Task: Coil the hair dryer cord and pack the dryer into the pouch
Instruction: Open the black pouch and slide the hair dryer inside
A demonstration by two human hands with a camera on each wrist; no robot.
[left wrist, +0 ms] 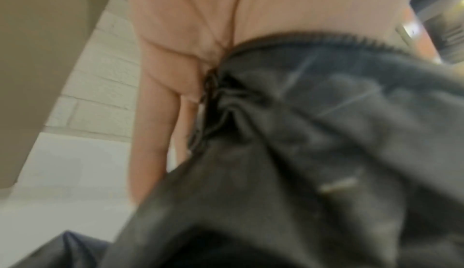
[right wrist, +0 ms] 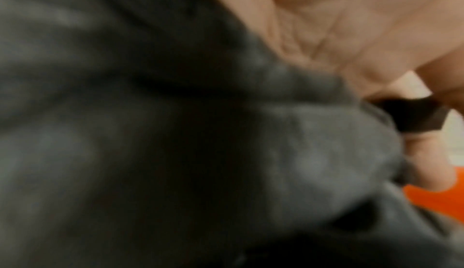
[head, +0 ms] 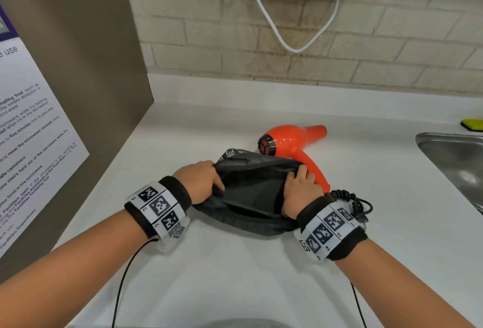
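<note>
On the white worktop (head: 235, 275) a dark grey pouch (head: 251, 197) lies in front of the person, and both hands hold its mouth. The left hand (head: 201, 181) grips the left edge of the opening with curled fingers, and the right hand (head: 300, 192) grips the right edge; between them the fabric is pulled apart so the dark inside shows. In the left wrist view the fingers (left wrist: 155, 113) close on the gathered hem of the pouch (left wrist: 301, 133), though that picture is blurred. The orange hair dryer (head: 295, 145) lies on the worktop just behind the pouch, outside it, its nozzle pointing right and its handle running down behind the right hand. Its black cord (head: 350, 199) sits bunched beside the right wrist, partly hidden by the wristband. A steel sink (head: 454, 160) is set into the worktop at the right, with a yellow sponge (head: 473, 124) behind it. A white cable (head: 292, 35) hangs in a loop on the brick wall (head: 209, 40), and a printed notice (head: 31, 131) is fixed to the brown panel at the left.
</note>
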